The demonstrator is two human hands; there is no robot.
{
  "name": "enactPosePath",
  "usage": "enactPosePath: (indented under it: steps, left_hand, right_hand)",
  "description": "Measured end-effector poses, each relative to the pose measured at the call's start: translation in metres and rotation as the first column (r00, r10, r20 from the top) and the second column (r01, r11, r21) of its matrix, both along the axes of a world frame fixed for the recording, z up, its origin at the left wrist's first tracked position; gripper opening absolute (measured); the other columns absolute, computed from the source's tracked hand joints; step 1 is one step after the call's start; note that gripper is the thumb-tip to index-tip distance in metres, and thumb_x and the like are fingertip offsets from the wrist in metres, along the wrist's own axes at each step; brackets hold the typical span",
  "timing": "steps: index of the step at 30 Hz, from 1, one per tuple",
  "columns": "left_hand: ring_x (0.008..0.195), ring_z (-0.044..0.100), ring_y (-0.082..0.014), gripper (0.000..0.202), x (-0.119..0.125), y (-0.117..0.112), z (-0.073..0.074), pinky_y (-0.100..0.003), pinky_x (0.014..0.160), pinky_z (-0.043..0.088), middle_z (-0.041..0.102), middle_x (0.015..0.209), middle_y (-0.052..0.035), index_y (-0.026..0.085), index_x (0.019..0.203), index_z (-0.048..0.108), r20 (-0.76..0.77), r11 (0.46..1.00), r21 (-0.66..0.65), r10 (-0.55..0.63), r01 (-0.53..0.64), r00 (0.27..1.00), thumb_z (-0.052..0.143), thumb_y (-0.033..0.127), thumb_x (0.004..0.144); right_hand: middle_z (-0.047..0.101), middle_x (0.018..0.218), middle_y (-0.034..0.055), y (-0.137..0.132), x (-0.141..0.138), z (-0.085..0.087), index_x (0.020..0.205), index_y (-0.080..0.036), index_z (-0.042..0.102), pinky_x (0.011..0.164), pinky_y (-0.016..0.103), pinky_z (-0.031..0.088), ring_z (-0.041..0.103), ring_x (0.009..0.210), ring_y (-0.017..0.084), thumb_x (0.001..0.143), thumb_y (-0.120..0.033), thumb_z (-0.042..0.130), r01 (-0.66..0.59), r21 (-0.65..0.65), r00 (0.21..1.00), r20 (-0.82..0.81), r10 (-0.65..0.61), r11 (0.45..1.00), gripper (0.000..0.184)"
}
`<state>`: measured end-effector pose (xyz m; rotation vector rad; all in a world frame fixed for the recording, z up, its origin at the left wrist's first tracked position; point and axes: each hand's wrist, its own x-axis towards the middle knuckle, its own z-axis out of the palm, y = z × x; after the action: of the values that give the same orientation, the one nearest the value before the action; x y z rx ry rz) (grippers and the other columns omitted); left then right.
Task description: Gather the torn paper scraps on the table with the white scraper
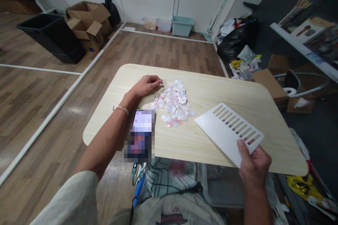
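Observation:
A heap of small torn scraps, mostly white paper with some pinkish clear bits (174, 100), lies on the pale wooden tabletop (224, 89). At the heap's upper left edge my left hand (148, 85) rests on the table, its fingers loosely curved and nothing visible in them. Its wrist wears a silver bangle (120, 108). My right hand (255, 163) grips a white plastic scraper (224, 130) with a row of slots, thumb on top and fingers through or under the slotted end. The scraper's pointed corner is just right of the scraps, apart from them.
A phone (142, 121), partly pixelated, lies by my left forearm with a cable below it. Under the table's near edge is a clear plastic bin (224, 190). Beyond stand a black bin (52, 38), cardboard boxes (88, 24), a teal tub (182, 25) and black garbage bags (235, 44).

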<state>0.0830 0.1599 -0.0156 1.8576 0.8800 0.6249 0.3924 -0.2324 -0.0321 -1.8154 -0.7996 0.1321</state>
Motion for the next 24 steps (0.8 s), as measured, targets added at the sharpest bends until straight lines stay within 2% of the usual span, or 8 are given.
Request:
enactPosePath:
  steps: [3, 9, 16, 20, 24]
  left_hand:
    - [0.060, 0.048, -0.0144, 0.030, 0.000, 0.000, -0.001, -0.033, 0.062, 0.034, 0.067, 0.073, -0.0038, 0.017, 0.090, 0.079, -0.001, 1.000, 0.000, 0.003, -0.003, 1.000, 0.074, 0.042, 0.107]
    - [0.062, 0.049, -0.0152, 0.032, 0.000, 0.001, -0.002, -0.033, 0.061, 0.035, 0.070, 0.074, -0.0048, 0.018, 0.090, 0.079, -0.009, 0.999, 0.054, -0.006, 0.006, 1.000, 0.073, 0.045, 0.106]
    - [0.061, 0.051, -0.0151, 0.031, 0.000, 0.001, -0.002, -0.032, 0.060, 0.035, 0.069, 0.074, -0.0048, 0.017, 0.092, 0.080, -0.008, 0.999, 0.048, -0.004, 0.005, 1.000, 0.073, 0.043, 0.106]
    - [0.059, 0.048, -0.0129, 0.027, -0.001, 0.002, -0.002, -0.030, 0.058, 0.032, 0.067, 0.073, -0.0024, 0.016, 0.094, 0.079, -0.004, 1.000, 0.007, -0.016, 0.016, 1.000, 0.073, 0.038, 0.109]
    - [0.060, 0.047, -0.0121, 0.025, -0.001, 0.003, -0.003, -0.029, 0.059, 0.032, 0.068, 0.074, -0.0019, 0.015, 0.096, 0.079, -0.001, 1.000, 0.009, -0.021, 0.021, 1.000, 0.073, 0.035, 0.110]
  right_hand:
    - [0.077, 0.072, 0.0065, 0.008, -0.009, 0.005, 0.082, -0.020, 0.077, 0.058, 0.032, 0.057, 0.069, 0.062, 0.022, 0.086, -0.074, 0.094, 0.008, -0.036, 0.999, -0.034, -0.009, 0.999, 0.056]
    - [0.076, 0.067, 0.0059, 0.011, -0.017, 0.014, 0.078, -0.023, 0.076, 0.055, 0.032, 0.057, 0.069, 0.060, 0.023, 0.087, -0.083, 0.090, -0.089, -0.090, 0.996, -0.014, 0.089, 0.992, 0.063]
    - [0.078, 0.067, 0.0053, 0.003, -0.010, 0.017, 0.077, -0.021, 0.081, 0.056, 0.031, 0.058, 0.070, 0.059, 0.023, 0.096, -0.076, 0.089, -0.292, -0.154, 0.956, -0.027, 0.292, 0.944, 0.058]
    - [0.082, 0.072, 0.0072, 0.000, -0.006, 0.015, 0.082, -0.020, 0.086, 0.057, 0.032, 0.060, 0.075, 0.062, 0.025, 0.100, -0.076, 0.086, -0.346, -0.138, 0.938, -0.044, 0.343, 0.928, 0.059]
    - [0.078, 0.067, 0.0051, -0.004, -0.011, 0.013, 0.076, -0.021, 0.082, 0.056, 0.030, 0.056, 0.070, 0.058, 0.023, 0.099, -0.072, 0.089, -0.405, -0.104, 0.913, -0.087, 0.397, 0.908, 0.057]
